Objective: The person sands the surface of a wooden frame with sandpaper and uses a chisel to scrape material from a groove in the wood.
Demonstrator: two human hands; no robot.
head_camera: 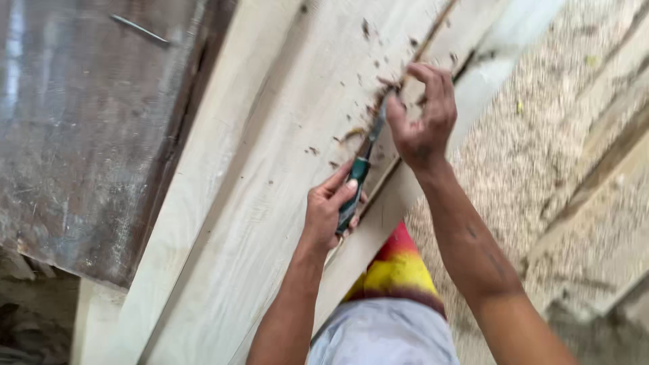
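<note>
Two hands crowd one tool: your left hand (pixel 329 206) grips the green-handled steel chisel (pixel 358 177), your right hand (pixel 422 115) pinches its blade; a slip on the pale wooden plank (pixel 270 169) could cut those fingers.

Pale raw wood in the plank (pixel 270 203), matt, faintly grained, dotted with small brown chips; green glossy plastic on the chisel (pixel 360 172) handle, dull grey metal on its blade, gripped by the left hand (pixel 329 206) and steadied by the right hand (pixel 422 118); dark weathered board (pixel 88 135) with a worn sheen; loose, rough sawdust (pixel 541 149) over the floor
</note>
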